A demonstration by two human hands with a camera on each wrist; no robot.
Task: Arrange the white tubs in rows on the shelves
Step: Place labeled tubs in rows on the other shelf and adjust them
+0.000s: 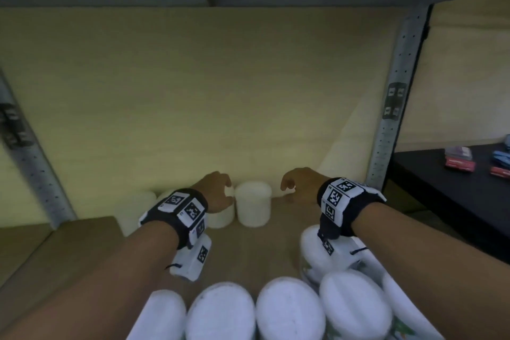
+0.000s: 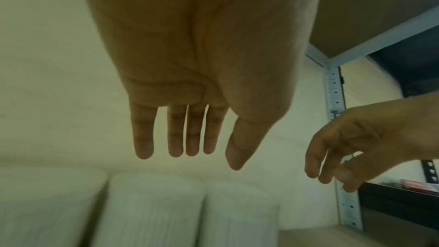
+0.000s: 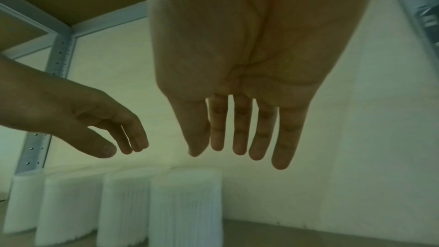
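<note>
A: What's the biggest thing here?

B: The shelf point(image 1: 278, 240), a brown board in a grey metal frame, with a pale back wall point(image 1: 193, 85) beyond both hands. A black table point(image 1: 447, 188) stands outside the frame, off past the right hand.

A: And the tubs?

B: A row of white tubs point(image 3: 114, 208) stands upright against the back wall, under and ahead of the left hand. The end tub point(image 1: 253, 204) sits between the two hands, a little below the fingertips. More white tubs point(image 1: 289, 309) crowd the front edge, back behind the wrists, lids toward the head camera.

A: The left hand?

B: The left hand point(image 1: 216, 193) hangs above the row, fingers straight and slightly spread, holding nothing. From the head view I cannot tell whether it touches the tub beneath it.

A: The right?

B: The right hand point(image 1: 299, 185) hovers just beside the end tub, fingers loose and apart, nothing in them.
</note>
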